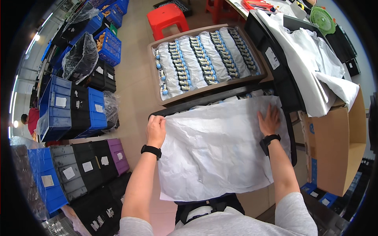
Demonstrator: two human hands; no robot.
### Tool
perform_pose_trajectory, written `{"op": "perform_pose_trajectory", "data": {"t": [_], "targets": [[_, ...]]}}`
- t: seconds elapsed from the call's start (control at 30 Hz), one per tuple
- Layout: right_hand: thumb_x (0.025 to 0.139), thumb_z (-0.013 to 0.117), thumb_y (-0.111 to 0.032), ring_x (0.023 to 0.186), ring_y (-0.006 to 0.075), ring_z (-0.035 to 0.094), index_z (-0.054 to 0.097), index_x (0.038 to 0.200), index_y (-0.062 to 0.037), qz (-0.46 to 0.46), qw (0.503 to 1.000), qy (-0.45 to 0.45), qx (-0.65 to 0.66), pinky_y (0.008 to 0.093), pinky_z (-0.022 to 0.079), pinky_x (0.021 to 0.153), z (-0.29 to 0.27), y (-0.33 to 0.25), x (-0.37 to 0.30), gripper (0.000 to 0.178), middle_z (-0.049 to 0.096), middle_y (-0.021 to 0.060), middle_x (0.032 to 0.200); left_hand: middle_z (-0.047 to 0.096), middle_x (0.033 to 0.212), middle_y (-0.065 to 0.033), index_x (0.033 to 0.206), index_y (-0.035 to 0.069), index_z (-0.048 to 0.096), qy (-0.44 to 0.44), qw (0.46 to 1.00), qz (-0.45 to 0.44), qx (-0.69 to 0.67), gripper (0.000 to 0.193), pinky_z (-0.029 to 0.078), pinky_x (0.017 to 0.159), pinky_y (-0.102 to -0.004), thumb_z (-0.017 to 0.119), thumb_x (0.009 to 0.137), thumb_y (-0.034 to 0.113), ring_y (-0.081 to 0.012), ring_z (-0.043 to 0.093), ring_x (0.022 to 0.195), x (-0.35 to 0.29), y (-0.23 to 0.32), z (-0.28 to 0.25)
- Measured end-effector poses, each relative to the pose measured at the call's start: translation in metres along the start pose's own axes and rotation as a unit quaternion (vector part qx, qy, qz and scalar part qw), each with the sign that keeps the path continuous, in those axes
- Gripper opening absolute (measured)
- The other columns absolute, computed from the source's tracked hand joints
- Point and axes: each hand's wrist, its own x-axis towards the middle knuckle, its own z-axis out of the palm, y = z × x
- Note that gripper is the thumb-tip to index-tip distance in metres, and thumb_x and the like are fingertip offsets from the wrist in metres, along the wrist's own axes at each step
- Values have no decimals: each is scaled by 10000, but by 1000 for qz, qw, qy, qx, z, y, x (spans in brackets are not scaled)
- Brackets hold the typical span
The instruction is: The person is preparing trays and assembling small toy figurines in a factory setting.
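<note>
A large white sheet of thin, creased wrapping paper (212, 157) is spread over a black tray (189, 104) in front of me and hangs toward my lap. At its far left corner, my left hand (156, 131) pinches the paper's edge between thumb and fingers. My right hand (270, 121) lies flat on the far right part, fingers spread. Along the tray's far side, a few small blue-and-metal parts peek out; the paper hides the rest. Just beyond stands a brown tray (212, 89) with rows of similar small parts (202, 59) between strips of white paper.
To the right, white sheets (315, 63) drape over a black crate (271, 59), near an open cardboard box (330, 153). A red stool (167, 19) stands beyond the trays. Stacked blue crates (61, 100) and a purple crate (117, 156) line the left. Far left is a person in red (32, 118).
</note>
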Motion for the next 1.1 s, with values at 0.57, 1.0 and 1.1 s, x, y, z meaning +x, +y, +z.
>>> {"op": "perform_pose_trajectory", "data": {"t": [0.57, 1.0, 1.1], "targets": [[786, 445, -549, 1290, 372, 105, 178, 1361, -181, -11, 996, -91, -5, 569, 151, 984, -8, -2, 41, 732, 112, 202, 1399, 78, 1363, -286, 1328, 54, 208, -115, 990, 2, 77, 703, 159, 1004, -502, 554, 794, 353, -462, 116, 1242, -34, 16, 40], [743, 576, -263, 1269, 433, 89, 212, 1345, -128, -116, 965, -148, 182, 610, 185, 946, -94, -25, -118, 717, 118, 225, 1382, 75, 1386, -247, 1316, -12, 205, -216, 974, -25, -64, 671, 136, 1028, -444, 568, 765, 109, -390, 85, 1286, -139, 90, -62], [750, 571, -290, 1261, 440, 110, 181, 1355, -127, -46, 965, -200, 162, 577, 192, 955, -100, 2, -154, 738, 103, 262, 1372, 20, 1384, -262, 1334, -4, 155, -235, 970, -45, -40, 736, 109, 1025, -472, 585, 752, 131, -417, 43, 1281, -198, 76, -57]]}}
